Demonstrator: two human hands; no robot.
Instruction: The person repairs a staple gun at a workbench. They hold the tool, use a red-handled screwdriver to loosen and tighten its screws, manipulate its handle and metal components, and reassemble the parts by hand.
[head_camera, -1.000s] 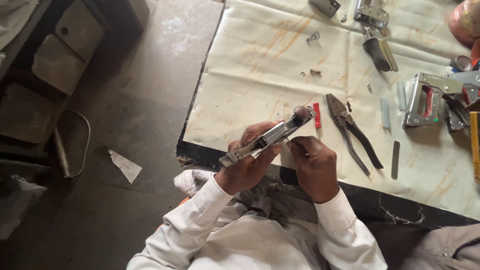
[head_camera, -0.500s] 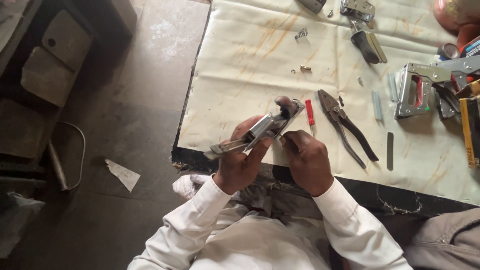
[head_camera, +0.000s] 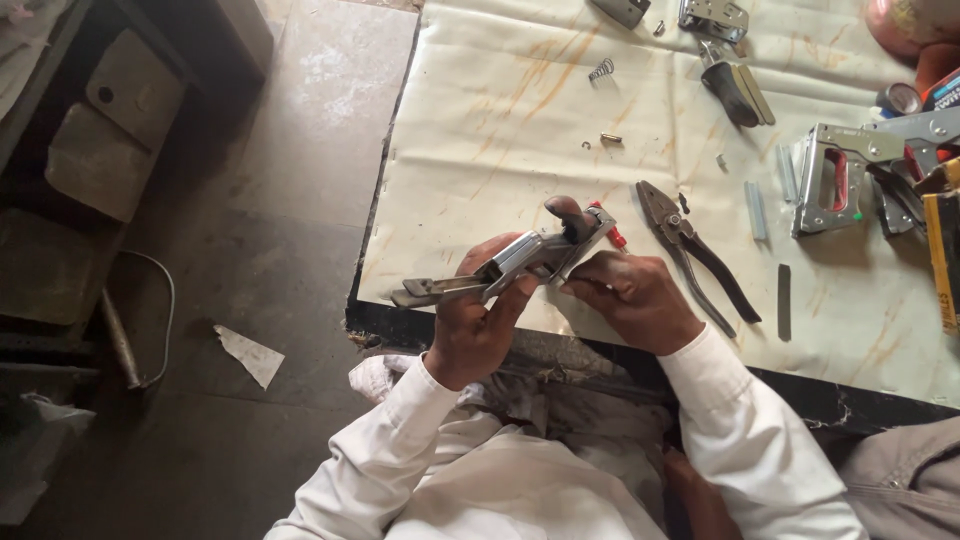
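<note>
My left hand (head_camera: 478, 325) grips a long grey metal stapler body (head_camera: 505, 263), held level above the near edge of the table, with its thin tail pointing left. My right hand (head_camera: 632, 297) pinches the underside of the stapler near its front end, fingers closed against the metal. A small red-handled tool (head_camera: 612, 232) lies just behind the stapler's front end. Black-handled pliers (head_camera: 693, 252) lie on the sheet right of my right hand.
The cream sheet-covered table (head_camera: 500, 130) carries a chrome staple gun (head_camera: 838, 172), staple strips (head_camera: 757, 210), a small spring (head_camera: 600, 69), loose small parts and more tools at the back. A dark flat bar (head_camera: 784, 301) lies right. Concrete floor with scrap paper (head_camera: 250, 354) is left.
The stapler has tilted from slanted to nearly level in my hands. Both hands stay on it.
</note>
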